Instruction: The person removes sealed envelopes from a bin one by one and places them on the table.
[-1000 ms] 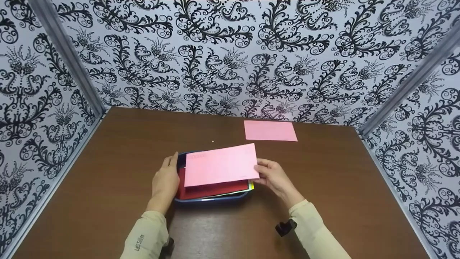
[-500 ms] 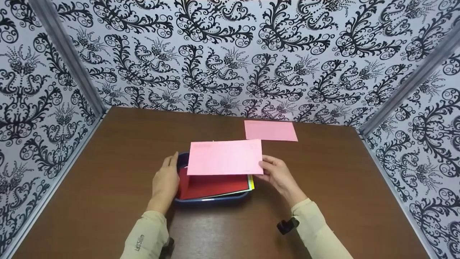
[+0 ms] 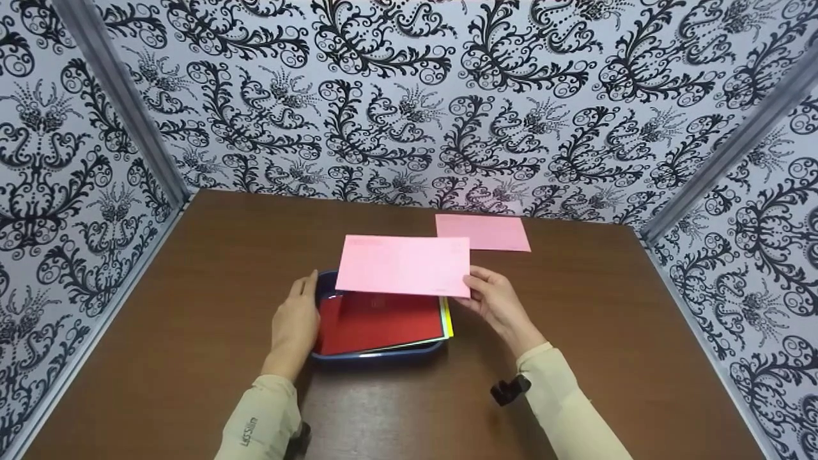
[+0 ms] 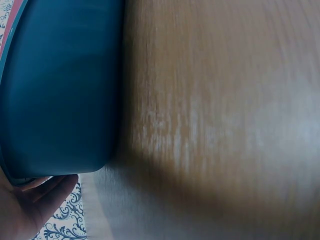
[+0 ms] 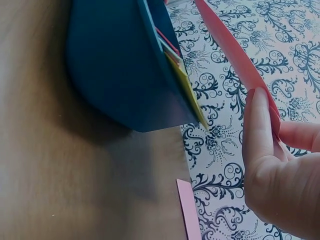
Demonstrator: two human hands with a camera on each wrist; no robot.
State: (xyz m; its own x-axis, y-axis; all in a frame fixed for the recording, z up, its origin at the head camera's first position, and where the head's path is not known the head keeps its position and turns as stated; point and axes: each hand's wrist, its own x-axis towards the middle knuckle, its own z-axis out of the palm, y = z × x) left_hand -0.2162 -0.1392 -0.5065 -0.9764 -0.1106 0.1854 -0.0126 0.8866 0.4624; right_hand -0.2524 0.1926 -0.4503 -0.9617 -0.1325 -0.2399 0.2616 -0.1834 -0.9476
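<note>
My right hand [image 3: 501,305] pinches a pink envelope [image 3: 404,265] by its right end, thumb on top and fingers beneath. Faint print marks the envelope's corners. It is held above a blue plastic tub [image 3: 383,355], covering the tub's far part. Inside the tub lies a red envelope [image 3: 390,322] on top of others, with yellow and pale edges [image 3: 448,322] showing at the right. My left hand [image 3: 295,319] rests against the tub's left end. In the left wrist view, straight fingers [image 4: 55,195] touch the tub's outer wall; the thumb is not clearly seen.
A second pink envelope [image 3: 489,232] lies flat at the back of the brown table [image 3: 575,306], near the patterned wall [image 3: 409,115]. Similar patterned walls [image 3: 51,191] stand on both sides of the table.
The pink envelope has been raised and moved away from me, levelling out and uncovering more of the red envelope. My right hand moved with it; the left hand stayed at the tub.
</note>
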